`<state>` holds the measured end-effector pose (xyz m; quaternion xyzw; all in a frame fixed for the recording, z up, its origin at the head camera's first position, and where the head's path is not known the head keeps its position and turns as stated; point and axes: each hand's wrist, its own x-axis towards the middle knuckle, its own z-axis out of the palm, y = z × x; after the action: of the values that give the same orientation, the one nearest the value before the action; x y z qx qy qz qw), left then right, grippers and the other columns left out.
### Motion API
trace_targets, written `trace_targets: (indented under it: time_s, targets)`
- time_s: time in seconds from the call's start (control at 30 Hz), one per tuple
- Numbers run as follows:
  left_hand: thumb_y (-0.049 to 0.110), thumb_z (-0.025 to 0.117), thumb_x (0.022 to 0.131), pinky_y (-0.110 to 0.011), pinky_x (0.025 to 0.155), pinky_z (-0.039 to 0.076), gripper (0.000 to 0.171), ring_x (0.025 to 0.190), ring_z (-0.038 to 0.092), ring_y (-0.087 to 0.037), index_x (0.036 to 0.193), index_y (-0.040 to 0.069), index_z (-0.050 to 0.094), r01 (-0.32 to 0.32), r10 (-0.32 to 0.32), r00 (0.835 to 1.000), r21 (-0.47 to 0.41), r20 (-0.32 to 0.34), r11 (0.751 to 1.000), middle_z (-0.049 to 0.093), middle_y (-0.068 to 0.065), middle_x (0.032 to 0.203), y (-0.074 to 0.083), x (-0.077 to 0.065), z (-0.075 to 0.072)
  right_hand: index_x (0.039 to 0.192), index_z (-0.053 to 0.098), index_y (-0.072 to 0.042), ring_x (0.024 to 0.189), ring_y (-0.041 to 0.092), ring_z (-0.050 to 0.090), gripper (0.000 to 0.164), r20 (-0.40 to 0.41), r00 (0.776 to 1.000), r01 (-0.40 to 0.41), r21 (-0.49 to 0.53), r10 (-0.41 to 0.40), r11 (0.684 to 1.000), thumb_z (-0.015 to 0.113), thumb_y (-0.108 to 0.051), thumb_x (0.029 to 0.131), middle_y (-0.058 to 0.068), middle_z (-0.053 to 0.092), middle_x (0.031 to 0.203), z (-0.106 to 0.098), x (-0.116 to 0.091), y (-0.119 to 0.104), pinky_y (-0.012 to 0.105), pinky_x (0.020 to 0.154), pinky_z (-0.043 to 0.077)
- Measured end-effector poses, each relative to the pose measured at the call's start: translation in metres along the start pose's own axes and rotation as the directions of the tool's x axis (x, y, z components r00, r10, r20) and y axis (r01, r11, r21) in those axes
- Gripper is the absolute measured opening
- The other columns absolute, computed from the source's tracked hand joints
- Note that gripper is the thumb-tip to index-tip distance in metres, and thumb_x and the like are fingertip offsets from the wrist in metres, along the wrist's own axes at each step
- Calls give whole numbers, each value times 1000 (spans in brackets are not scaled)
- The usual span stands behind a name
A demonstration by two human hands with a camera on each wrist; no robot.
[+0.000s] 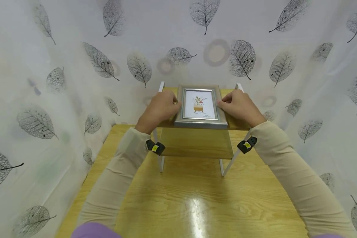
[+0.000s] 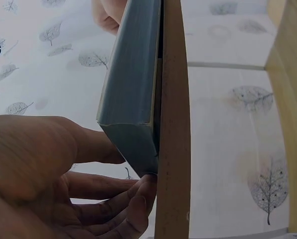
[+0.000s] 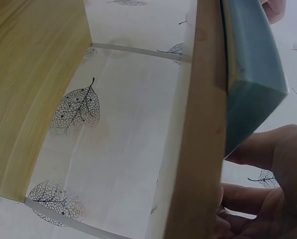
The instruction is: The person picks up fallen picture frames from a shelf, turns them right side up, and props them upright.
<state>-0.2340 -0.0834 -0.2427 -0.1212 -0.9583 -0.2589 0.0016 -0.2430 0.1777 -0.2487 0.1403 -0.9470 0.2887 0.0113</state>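
A silver-grey picture frame [image 1: 201, 124] with a potted-plant print lies face up on the top board of a small two-tier rack [image 1: 238, 123]. At its left side my left hand [image 1: 164, 106] grips the edge, thumb on the frame's border. My right hand [image 1: 237, 104] grips the opposite side in the same way. Seen from the left wrist, the frame [image 2: 131, 64] lies close against the board [image 2: 174, 124], and the fingertips [image 2: 147, 186] are at its lower edge. In the right wrist view, the right thumb [image 3: 255, 149] touches the frame's corner; the other fingertips are partly hidden behind the board.
Below the top board, the rack has a lower shelf [image 1: 196, 142] and white metal legs [image 1: 221, 167]. It stands on a wood-grain table [image 1: 172, 198]. A white leaf-print curtain [image 1: 154, 29] surrounds the table at the back and sides.
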Motion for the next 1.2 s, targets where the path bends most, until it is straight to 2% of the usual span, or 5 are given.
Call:
trace_targets:
  time_s: [0.23,0.43,0.67,0.97,1.2]
  targets:
    - [17,56,101,-22,44,29,50,43,32,-9,54,13,40,-13,13,1000,17,-7,1000,32,4,49,2,-2,2,115,71,10,92,35,66,39,-13,1000,20,-10,-20,1000,61,-24,100,28,70,112,2,-1,0,52,87,53]
    - [13,55,98,-23,44,31,44,46,36,-11,57,12,41,-11,12,999,27,-38,1000,35,3,51,1,0,4,110,73,8,85,31,65,35,-36,999,20,-18,-21,1000,60,-22,98,25,72,107,3,1,-1,48,81,53]
    - [12,54,98,-24,45,32,41,49,40,-13,58,11,43,-6,8,998,37,-65,999,38,1,54,2,2,7,82,71,2,59,17,43,26,-84,996,13,-42,-17,999,59,-19,94,6,60,69,6,3,-1,31,57,36]
    - [9,54,95,-25,47,31,42,50,35,-13,55,12,41,-42,46,994,42,-99,998,33,3,52,3,2,9,108,73,9,94,37,67,35,-94,996,-4,-52,-1,999,57,-19,94,25,72,107,5,2,1,50,84,54]
    - [9,52,96,-25,48,30,42,51,35,-14,55,12,40,-52,57,990,37,-130,998,32,2,53,4,3,10,103,74,7,98,38,67,31,-129,991,11,-51,-17,999,57,-17,93,24,73,104,3,1,-1,53,86,53]
